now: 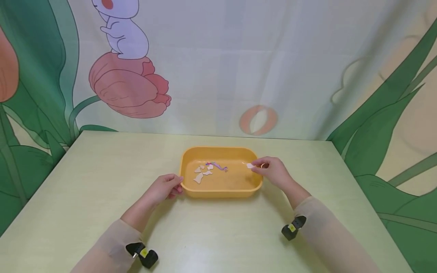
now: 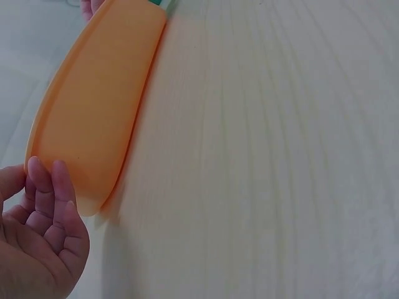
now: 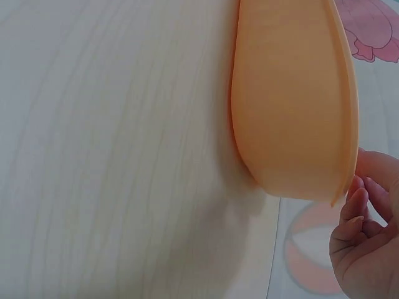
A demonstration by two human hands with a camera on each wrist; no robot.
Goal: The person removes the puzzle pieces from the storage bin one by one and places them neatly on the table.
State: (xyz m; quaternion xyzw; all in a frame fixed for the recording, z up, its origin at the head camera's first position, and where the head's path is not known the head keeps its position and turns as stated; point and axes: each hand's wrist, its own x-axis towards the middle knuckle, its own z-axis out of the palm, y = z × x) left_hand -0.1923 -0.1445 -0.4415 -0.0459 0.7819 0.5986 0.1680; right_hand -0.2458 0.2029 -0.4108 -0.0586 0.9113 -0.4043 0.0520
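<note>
A yellow plastic tray (image 1: pixel 222 193) stands on the table, its outer side looking orange in both wrist views. My left hand (image 1: pixel 167 187) grips its left rim, with the thumb on one side and fingers on the outer wall in the left wrist view. At the right end, my right hand (image 1: pixel 273 171) pinches a small flat white piece (image 1: pixel 250 165) over the tray's inside. The right wrist view hides this piece behind the tray wall. Several pale, irregular flat pieces (image 1: pixel 198 177) lie in the tray's left half, beside a thin purple, blue and red strip (image 1: pixel 216 166).
The pale wood-grain table (image 1: pixel 218 235) extends around the tray on all sides. Behind it hangs a printed cloth (image 1: pixel 211 76) with a white animal, flowers and green leaves. A small black device (image 1: pixel 142 256) is strapped at each wrist.
</note>
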